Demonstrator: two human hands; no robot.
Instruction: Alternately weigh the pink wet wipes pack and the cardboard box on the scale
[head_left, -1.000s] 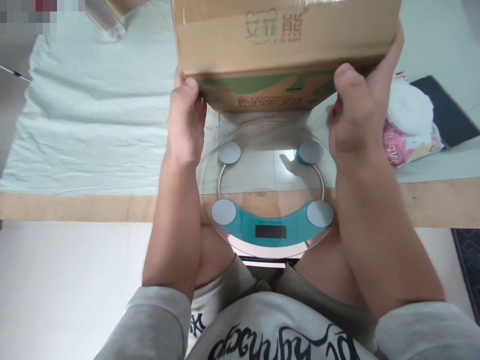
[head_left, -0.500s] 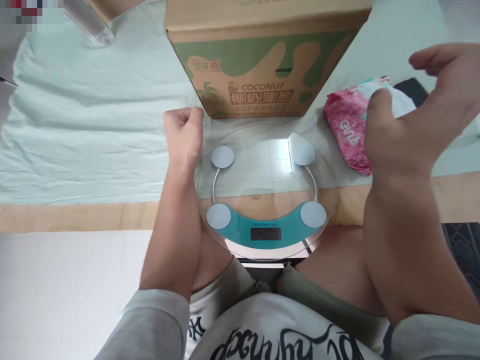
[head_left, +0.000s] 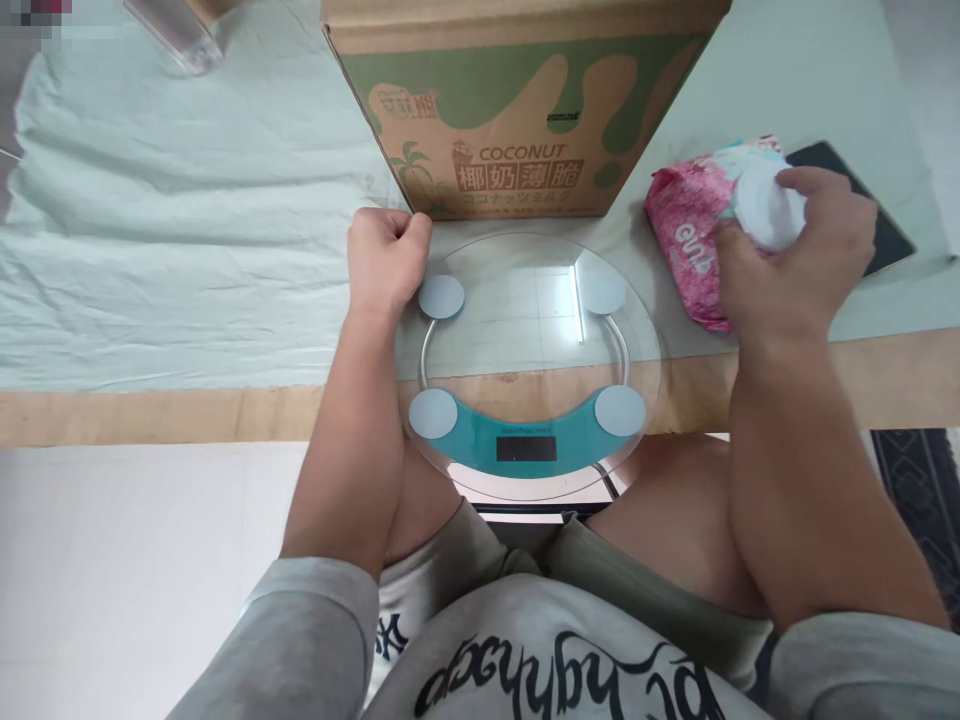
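Observation:
My left hand (head_left: 388, 255) is closed in a fist with nothing showing in it, beside the left rim of a round glass bathroom scale (head_left: 517, 350) and the lower left corner of a cardboard box. The scale has round silver pads, a teal band and a dark, blank display. Over to the right, my right hand (head_left: 806, 260) has its thumb and fingers curled around white tissue (head_left: 770, 207) at the top of a pink printed pack (head_left: 686, 240). Its fingertips are partly hidden.
The cardboard box (head_left: 517, 120) printed COCONUT stands just behind the scale. A flat black item (head_left: 892, 235) lies behind my right hand. A clear container (head_left: 199, 50) is at the upper left. Pale green cloth (head_left: 187, 250) covers the wooden surface, whose front edge lies over my legs.
My right hand has come down and inward from above the pack, and its spread fingers have closed around the white tissue. The left fist shifts slightly right; the view tilts a little.

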